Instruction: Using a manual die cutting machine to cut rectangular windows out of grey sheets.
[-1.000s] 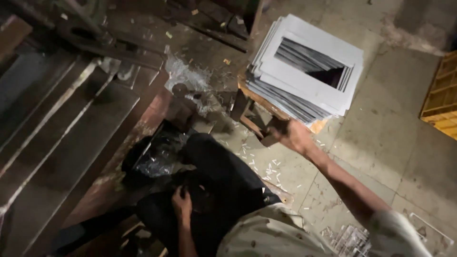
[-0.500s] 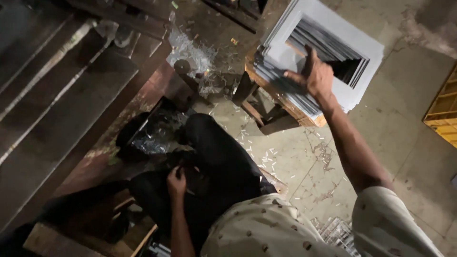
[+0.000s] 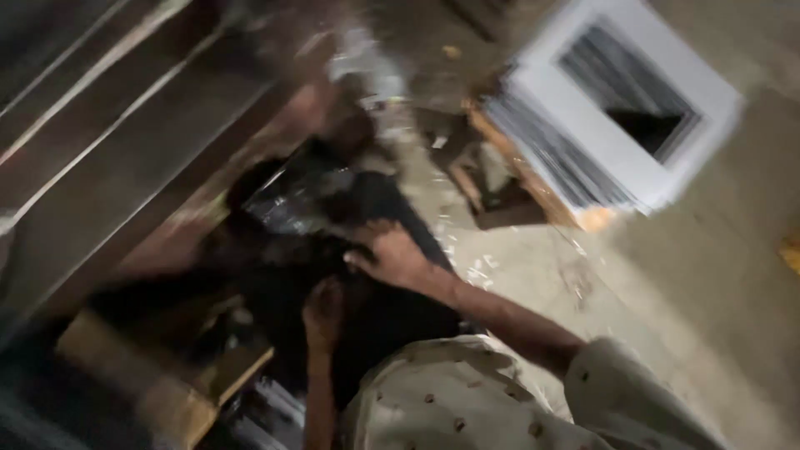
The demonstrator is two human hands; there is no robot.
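Observation:
The picture is blurred by motion. My right hand (image 3: 392, 254) lies on the dark cloth over my knee (image 3: 375, 325), fingers pointing left toward a crumpled clear plastic bag (image 3: 292, 204), and I see nothing in it. Just below, my left hand (image 3: 323, 308) rests on the same dark cloth; its fingers are too blurred to read. A stack of white rectangular frames (image 3: 617, 125) with a dark opening in the middle sits at the upper right on a low wooden stand (image 3: 533, 187), well away from both hands.
Long metal bars or rails (image 3: 125, 142) run diagonally across the left. A wooden block (image 3: 167, 383) lies at the lower left. The concrete floor (image 3: 683, 283) on the right carries small white scraps (image 3: 479, 267). My pale patterned shirt (image 3: 467, 400) fills the bottom.
My right hand has left the stack of white frames and come down to my knee beside the left hand. The view has swung and blurred.

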